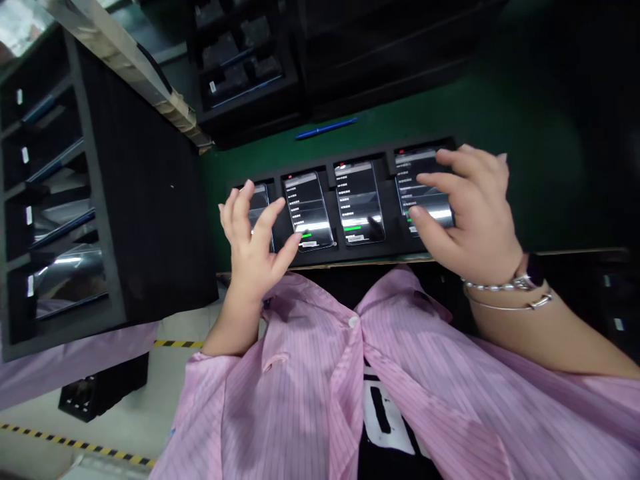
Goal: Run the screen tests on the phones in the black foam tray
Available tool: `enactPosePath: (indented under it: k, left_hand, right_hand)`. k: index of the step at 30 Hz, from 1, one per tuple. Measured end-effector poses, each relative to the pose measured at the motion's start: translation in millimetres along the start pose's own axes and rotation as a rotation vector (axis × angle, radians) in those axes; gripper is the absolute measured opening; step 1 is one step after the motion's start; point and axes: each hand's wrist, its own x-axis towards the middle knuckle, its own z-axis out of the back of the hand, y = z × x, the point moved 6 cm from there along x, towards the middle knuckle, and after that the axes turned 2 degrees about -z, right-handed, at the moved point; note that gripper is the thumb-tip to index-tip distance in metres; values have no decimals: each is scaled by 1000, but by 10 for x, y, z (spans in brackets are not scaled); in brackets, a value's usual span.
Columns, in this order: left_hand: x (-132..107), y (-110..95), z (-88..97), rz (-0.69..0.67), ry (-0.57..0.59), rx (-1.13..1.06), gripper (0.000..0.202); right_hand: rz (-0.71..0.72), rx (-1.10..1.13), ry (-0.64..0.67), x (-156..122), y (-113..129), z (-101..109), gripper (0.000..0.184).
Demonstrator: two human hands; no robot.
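Observation:
Several smartphones lie face up in the slots of a black foam tray, their lit screens showing lists of text. My left hand hovers over the leftmost phone, fingers apart; its thumb is by the lower left corner of a second phone. A third phone lies between my hands with a green bar low on its screen. Above the rightmost phone is my right hand, thumb and fingers spread. Whether a fingertip touches that glass I cannot tell. Both hands are without a held object.
A blue pen lies on the green table behind the tray. A tall black foam rack holding several phones stands at left. Another black foam tray with devices sits at the back. A taped post slants beside the rack.

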Motion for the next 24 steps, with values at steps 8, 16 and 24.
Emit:
enactPosePath:
  k: [8,16,24]
  left_hand:
    - [-306,147,-648,58,153,-64,43]
    - [-287,72,-735,50,172,2,46]
    - [-287,78,-744,100,181,15,55]
  right_hand:
    - [-118,52,98,-432,-233,-472,36]
    - [-76,70,238,-404,-18,-645,44]
    - [39,-41,245,-432,144,-813,44]
